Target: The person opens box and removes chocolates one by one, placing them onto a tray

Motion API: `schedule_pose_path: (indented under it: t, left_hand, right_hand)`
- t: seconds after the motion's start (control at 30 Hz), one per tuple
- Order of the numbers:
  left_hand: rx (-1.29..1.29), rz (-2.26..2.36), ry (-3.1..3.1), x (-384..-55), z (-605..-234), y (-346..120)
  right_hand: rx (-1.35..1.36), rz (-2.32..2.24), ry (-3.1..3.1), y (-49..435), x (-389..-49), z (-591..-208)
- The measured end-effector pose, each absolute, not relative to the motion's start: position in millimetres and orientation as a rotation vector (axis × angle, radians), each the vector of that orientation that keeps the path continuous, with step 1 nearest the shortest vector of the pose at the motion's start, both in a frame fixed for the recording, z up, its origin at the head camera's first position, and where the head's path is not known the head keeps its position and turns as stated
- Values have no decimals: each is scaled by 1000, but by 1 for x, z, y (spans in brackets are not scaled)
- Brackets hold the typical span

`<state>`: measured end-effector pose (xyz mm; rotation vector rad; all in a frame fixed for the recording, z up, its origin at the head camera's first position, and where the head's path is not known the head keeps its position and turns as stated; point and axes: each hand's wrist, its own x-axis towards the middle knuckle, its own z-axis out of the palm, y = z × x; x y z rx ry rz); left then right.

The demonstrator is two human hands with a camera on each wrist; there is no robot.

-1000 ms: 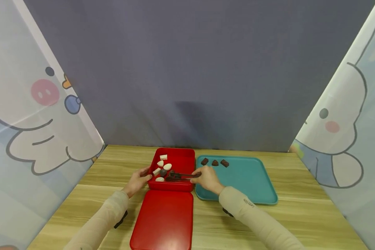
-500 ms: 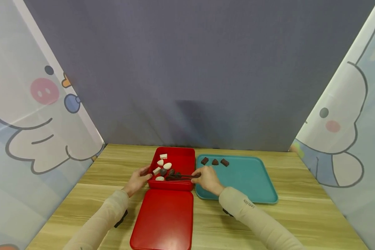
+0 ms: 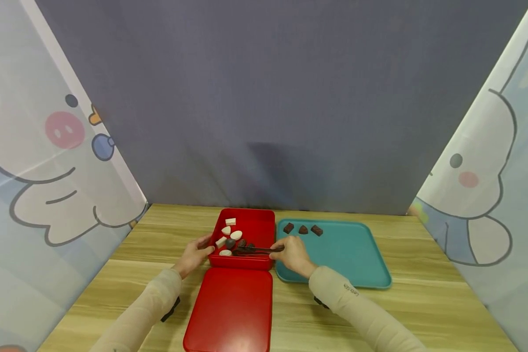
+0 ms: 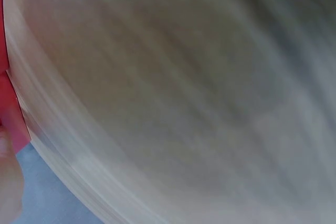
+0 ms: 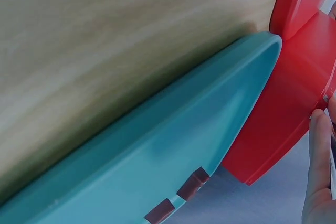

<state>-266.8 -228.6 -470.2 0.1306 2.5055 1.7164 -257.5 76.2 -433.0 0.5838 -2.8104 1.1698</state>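
In the head view my right hand holds dark tongs by the handle end, over the right wall of a red box. The tongs' two arms lie close together, their tips low inside the box near its front wall. Dark round chocolates lie at the tips, partly covered by the tongs. White pieces and a dark grey piece are grouped on the box's left side. My left hand grips the box's left wall, thumb at the rim.
Right of the box lies a teal tray with brown chocolates along its back edge. A red lid lies flat in front of the box. A grey curtain stands behind the wooden table.
The arms of the tongs have come closer together, and the round chocolates beside their tips show more clearly. My left hand, the box and the tray have stayed in place.
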Motion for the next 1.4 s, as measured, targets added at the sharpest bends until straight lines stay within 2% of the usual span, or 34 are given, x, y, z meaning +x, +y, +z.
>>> schedule_pose_path:
  t: [0.8,1.03,1.4]
  left_hand:
    - [109,1703,2507,-266,-468,-227]
    - [211,1707,2538,-265,-471,-231]
    - [113,1684,2487,-270,-468,-230]
  right_hand:
    - [468,1457,-2727,89,-259,-431]
    - [443,1492,-2676,95,-261,-426]
    - [301,1499,-2661,116,-261,-424]
